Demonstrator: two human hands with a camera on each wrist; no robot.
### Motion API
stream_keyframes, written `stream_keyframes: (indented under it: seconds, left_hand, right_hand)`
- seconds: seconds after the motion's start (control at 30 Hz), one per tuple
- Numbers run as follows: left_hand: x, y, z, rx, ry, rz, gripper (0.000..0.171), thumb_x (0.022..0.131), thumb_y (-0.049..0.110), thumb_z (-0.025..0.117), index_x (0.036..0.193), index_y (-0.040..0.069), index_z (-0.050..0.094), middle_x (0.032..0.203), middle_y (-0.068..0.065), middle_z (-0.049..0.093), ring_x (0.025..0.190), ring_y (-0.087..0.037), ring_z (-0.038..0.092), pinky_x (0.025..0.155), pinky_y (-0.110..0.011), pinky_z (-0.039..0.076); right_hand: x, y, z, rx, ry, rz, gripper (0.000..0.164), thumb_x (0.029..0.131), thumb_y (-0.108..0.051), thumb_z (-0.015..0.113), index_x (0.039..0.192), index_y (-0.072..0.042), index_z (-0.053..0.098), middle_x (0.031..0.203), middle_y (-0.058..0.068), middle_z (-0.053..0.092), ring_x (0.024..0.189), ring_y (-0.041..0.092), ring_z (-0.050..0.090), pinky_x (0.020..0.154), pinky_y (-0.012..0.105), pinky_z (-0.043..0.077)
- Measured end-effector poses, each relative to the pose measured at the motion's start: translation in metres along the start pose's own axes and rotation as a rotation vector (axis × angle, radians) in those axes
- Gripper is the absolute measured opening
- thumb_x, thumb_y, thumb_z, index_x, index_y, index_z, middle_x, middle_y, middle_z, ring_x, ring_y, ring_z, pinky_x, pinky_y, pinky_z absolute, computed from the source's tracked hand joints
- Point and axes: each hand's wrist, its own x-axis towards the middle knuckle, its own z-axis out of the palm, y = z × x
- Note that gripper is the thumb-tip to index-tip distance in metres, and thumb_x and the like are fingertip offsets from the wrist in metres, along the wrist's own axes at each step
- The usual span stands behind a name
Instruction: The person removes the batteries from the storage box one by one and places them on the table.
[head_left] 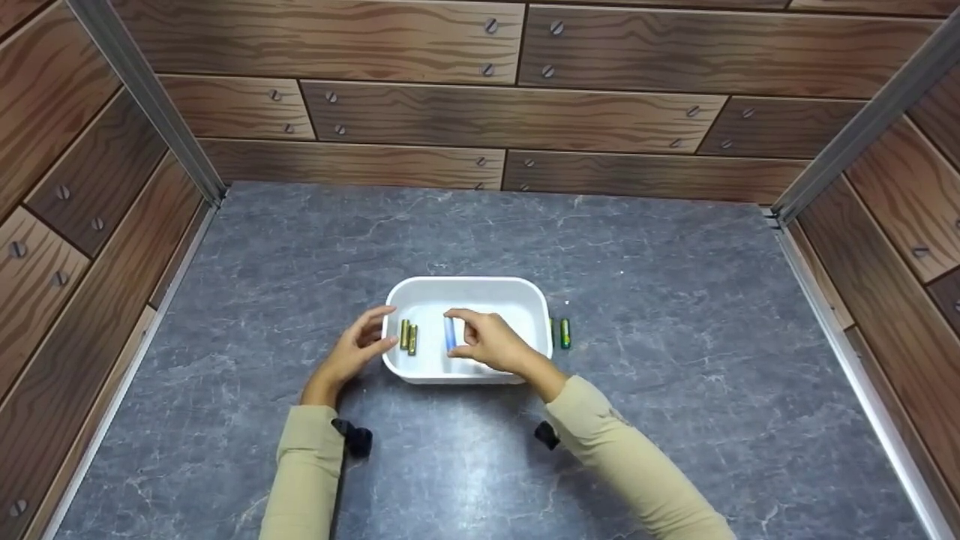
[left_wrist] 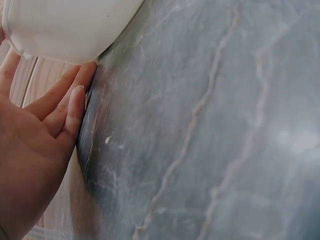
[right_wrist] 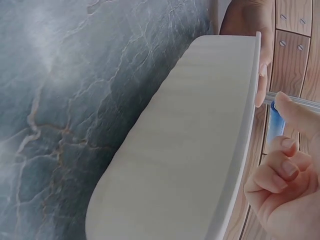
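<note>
A white plastic tub (head_left: 469, 280) stands on the grey marbled surface. My right hand (head_left: 489, 341) is over it, pinching a blue battery (head_left: 450, 334) end to end between thumb and index finger. In the right wrist view the blue battery (right_wrist: 276, 122) shows above the tub's rim. At the tub's left end is my left hand (head_left: 356, 351), with thumb and index fingertips at the rim. The left wrist view shows its other fingers (left_wrist: 55, 100) fairly straight against the outer wall. Two gold-green batteries (head_left: 409, 337) lie side by side inside the tub, near its left end.
Just outside the tub's right end lies a green battery (head_left: 565, 334); another beside it is partly hidden by the rim. Wood-patterned walls (head_left: 420, 112) enclose the surface at the back and sides. Dark wrist devices (head_left: 360, 442) sit at both sleeves.
</note>
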Motion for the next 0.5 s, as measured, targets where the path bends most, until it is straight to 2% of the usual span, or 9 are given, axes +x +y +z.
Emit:
stream_keyframes:
  seconds: [0.13,0.33,0.5]
  left_hand:
    - [0.0,0.0,-0.001,0.01,0.002,-0.007,0.055,0.09,0.007,0.065,0.141,0.006,0.045,0.136,-0.027,0.054,0.107,-0.017,0.061,0.088,-0.024,0.05]
    - [-0.001,0.0,-0.002,0.03,-0.013,0.008,0.055,0.091,0.008,0.064,0.142,0.005,0.043,0.137,-0.029,0.052,0.114,-0.029,0.061,0.089,-0.025,0.05]
    - [-0.001,0.0,-0.002,0.024,-0.016,-0.001,0.055,0.091,0.009,0.064,0.142,0.006,0.043,0.137,-0.028,0.052,0.116,-0.031,0.06,0.09,-0.026,0.049]
  right_hand:
    - [-0.005,0.004,-0.003,0.009,0.011,-0.002,0.054,0.082,-0.013,0.075,0.131,0.001,0.055,0.064,-0.007,0.042,0.057,0.004,0.036,0.065,0.018,0.038]
    - [-0.01,0.013,-0.007,0.011,0.044,-0.028,0.054,0.08,-0.01,0.077,0.128,0.003,0.056,0.063,-0.007,0.04,0.057,0.002,0.035,0.064,0.017,0.038]
    - [-0.016,0.02,-0.013,0.018,0.076,-0.038,0.054,0.079,-0.009,0.078,0.126,0.006,0.056,0.061,-0.006,0.04,0.057,0.001,0.035,0.063,0.017,0.038]
